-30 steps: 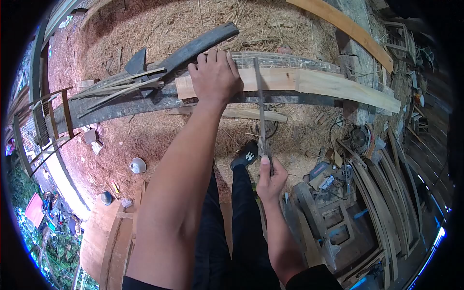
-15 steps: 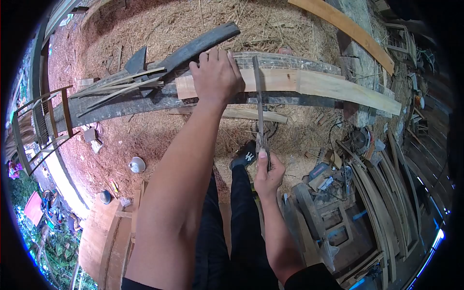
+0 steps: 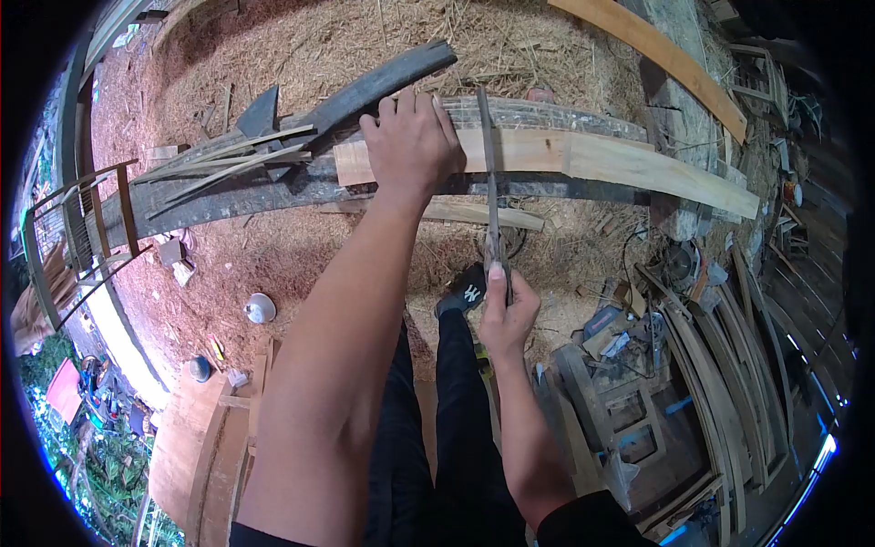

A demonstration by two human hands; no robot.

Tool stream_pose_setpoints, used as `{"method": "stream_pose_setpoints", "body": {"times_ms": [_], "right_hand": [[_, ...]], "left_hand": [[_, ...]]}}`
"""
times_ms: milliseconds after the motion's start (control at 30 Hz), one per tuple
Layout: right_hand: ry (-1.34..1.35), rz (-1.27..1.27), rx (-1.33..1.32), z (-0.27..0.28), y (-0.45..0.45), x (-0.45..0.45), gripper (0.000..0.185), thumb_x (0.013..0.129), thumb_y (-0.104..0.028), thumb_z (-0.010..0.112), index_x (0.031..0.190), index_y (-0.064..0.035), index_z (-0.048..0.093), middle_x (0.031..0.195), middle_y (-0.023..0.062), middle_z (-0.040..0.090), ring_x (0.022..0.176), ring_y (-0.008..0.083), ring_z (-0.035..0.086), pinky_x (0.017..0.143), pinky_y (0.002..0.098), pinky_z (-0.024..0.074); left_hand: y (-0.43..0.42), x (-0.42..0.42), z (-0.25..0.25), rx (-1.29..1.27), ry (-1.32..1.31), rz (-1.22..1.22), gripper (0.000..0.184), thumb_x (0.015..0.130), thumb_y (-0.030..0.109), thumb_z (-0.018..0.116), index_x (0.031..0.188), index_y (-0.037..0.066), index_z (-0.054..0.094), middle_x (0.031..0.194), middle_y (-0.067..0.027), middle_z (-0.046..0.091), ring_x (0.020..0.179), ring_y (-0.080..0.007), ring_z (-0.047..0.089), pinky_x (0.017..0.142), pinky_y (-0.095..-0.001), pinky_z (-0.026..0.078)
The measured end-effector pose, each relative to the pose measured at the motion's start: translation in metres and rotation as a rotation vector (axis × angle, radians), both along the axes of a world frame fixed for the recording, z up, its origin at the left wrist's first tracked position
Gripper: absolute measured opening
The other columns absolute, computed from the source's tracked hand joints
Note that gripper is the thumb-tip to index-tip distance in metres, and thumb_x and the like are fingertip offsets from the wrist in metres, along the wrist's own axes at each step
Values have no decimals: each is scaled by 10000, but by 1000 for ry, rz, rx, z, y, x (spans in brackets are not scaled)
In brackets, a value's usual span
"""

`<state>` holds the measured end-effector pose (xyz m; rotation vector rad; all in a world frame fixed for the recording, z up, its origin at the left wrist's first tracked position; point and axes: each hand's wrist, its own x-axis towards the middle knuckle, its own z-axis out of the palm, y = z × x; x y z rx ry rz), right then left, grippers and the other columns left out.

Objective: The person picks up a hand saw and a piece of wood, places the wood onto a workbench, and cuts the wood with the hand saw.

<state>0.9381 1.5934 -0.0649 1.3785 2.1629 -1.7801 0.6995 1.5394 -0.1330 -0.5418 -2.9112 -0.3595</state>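
While the left hand point(image 3: 412, 146) is clamped down on the pale board point(image 3: 545, 151), its fingers bent past the far edge, the right hand point(image 3: 508, 314) is closed round the handle end of a narrow-bladed handsaw point(image 3: 489, 159), thumb laid along the top. The pale board lies beneath the left hand and extends well out to its right, over a weathered beam point(image 3: 301, 193). The blade crosses the board just right of that hand; whether its teeth have entered the wood cannot be told. Principal hazard: a blade that skips sideways, through a shallow start or a turned wrist, could reach the thumb side of the left hand. Second hazard: the board's long right-hand portion, held only from the left hand's side, could swivel if that pressure eased, and so bind the blade. Third hazard: the dark plank point(image 3: 387, 84) beyond the left hand and the thin wooden strips point(image 3: 232, 164) to its left appear loose, and jolting might shift them. A dropped saw could strike the black sneaker point(image 3: 463, 287), just ahead and left of the right hand.
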Motion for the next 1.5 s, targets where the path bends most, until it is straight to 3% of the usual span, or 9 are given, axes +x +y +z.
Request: {"method": "stream_pose_setpoints", "body": {"times_ms": [333, 400, 867, 933, 1133, 1267, 1500], "right_hand": [[11, -9, 12, -3, -4, 6, 404, 1092, -285, 632, 848, 38, 616, 678, 97, 533, 668, 148, 503, 639, 347, 433], [54, -1, 120, -13, -12, 24, 436, 1109, -308, 600, 785, -17, 577, 643, -38, 482, 601, 65, 444, 555, 295, 340], [28, -45, 72, -4, -11, 12, 449, 1112, -310, 590, 760, -36, 539, 641, -39, 458, 599, 66, 417, 550, 300, 318], [1, 0, 32, -3, -1, -5, 382, 1088, -264, 636, 857, 40, 620, 660, 99, 536, 642, 148, 494, 610, 363, 421], [15, -76, 31, -7, -16, 24, 399, 1095, -268, 630, 829, 28, 600, 653, 65, 515, 639, 126, 469, 594, 342, 401], [-10, -1, 56, 4, -2, -11, 414, 1093, -274, 636, 808, 22, 583, 645, 51, 499, 624, 111, 454, 580, 343, 397], [-17, -54, 53, 0, -13, 7, 430, 1089, -298, 644, 811, 24, 581, 631, 64, 496, 616, 126, 451, 574, 355, 392]], "left_hand": [[0, 0, 3, 5, -53, 14, 237, 1029, 258, 535, 941, 109, 698, 953, -75, 667, 909, -299, 626, 783, -484, 414], [0, -1, 2, -1, -56, 14, 237, 1028, 257, 536, 941, 109, 699, 960, -72, 668, 917, -297, 627, 785, -485, 415], [1, -1, 0, 12, 5, 12, 221, 1010, 234, 556, 881, 118, 692, 916, -70, 664, 879, -292, 626, 766, -472, 419], [1, 1, 1, 17, -5, 17, 222, 1012, 237, 554, 885, 119, 694, 917, -70, 665, 880, -292, 627, 769, -473, 420], [0, -2, 1, 21, 6, 19, 235, 1018, 247, 549, 888, 117, 695, 919, -70, 669, 888, -290, 628, 776, -478, 420], [1, 0, -1, 13, -23, 21, 247, 1025, 249, 541, 897, 110, 701, 929, -71, 674, 900, -293, 627, 784, -483, 419], [2, -1, 1, 17, -20, 17, 259, 1032, 247, 536, 899, 108, 710, 946, -75, 676, 908, -298, 627, 795, -483, 418]]}}
